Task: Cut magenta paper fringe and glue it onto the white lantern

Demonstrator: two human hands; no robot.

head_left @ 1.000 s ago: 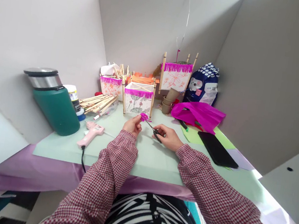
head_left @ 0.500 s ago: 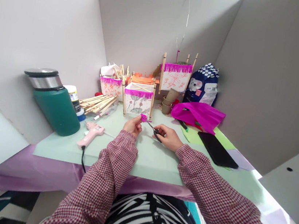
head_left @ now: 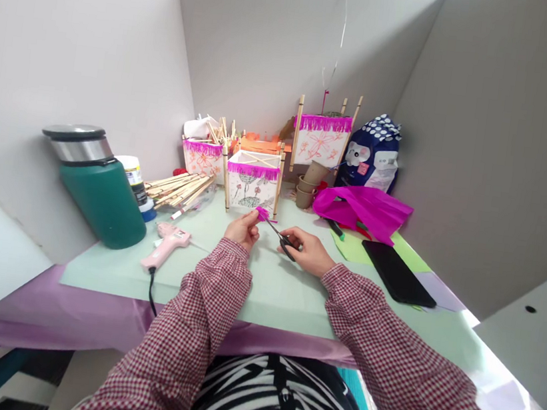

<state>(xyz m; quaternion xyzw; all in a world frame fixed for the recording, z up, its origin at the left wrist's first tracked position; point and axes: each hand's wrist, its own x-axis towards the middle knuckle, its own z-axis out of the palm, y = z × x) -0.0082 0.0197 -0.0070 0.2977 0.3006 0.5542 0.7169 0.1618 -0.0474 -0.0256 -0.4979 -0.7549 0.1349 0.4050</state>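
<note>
Between the thumb and fingers of my left hand (head_left: 243, 229) is a small piece of magenta paper (head_left: 262, 213). My right hand (head_left: 311, 253) grips the black handles of a pair of scissors (head_left: 287, 246); their blades point left and reach the paper. Whether the blades are apart is too small to tell. Just behind my hands stands a white paper lantern (head_left: 251, 195) with a stick frame, black drawings and a magenta fringe. A thin magenta strip lies by its foot, near the scissor tips.
A pink glue gun (head_left: 167, 247) and a green bottle (head_left: 105, 203) are at left, with bundled sticks (head_left: 182, 191) behind. At right lie magenta paper (head_left: 364, 207) and a black phone (head_left: 395, 273). Another fringed lantern (head_left: 319, 145) hangs at the back by stacked pots (head_left: 305, 196).
The magenta paper and scissor tips have shifted very slightly left and up. Both hands keep nearly the same place and the same hold.
</note>
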